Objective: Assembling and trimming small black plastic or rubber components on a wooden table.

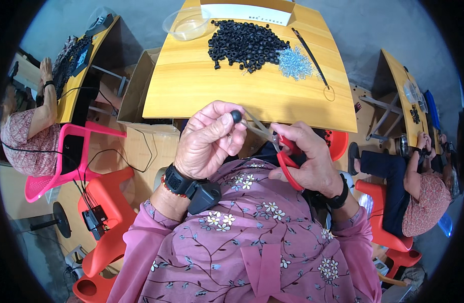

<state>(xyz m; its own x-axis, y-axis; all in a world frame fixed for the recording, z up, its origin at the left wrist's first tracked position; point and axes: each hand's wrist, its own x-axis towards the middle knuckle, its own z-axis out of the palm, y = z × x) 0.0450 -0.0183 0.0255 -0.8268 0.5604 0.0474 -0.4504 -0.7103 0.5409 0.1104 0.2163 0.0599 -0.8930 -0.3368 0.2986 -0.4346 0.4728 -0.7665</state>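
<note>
In front of the table's near edge, my left hand (pixel 204 139) pinches a small round black rubber-like piece (pixel 236 116) between thumb and fingers. My right hand (pixel 310 154) has its fingers in the red handles of a pair of scissors (pixel 286 171). The blades are parted and point left, with their tips close to the black piece; whether they touch it I cannot tell. Beyond my hands, a heap of small black rubber-like pieces (pixel 247 45) lies on the wooden table (pixel 191 96). Against its right side sits a small pile of clear bluish bits (pixel 295 63).
A thin black rod (pixel 311 56) with a loop at its end lies on the table's right. A clear plastic tub (pixel 187 26) and a white carton (pixel 247 13) stand at the back. Left are a cardboard box (pixel 137 96), cables and chairs. People sit at both sides.
</note>
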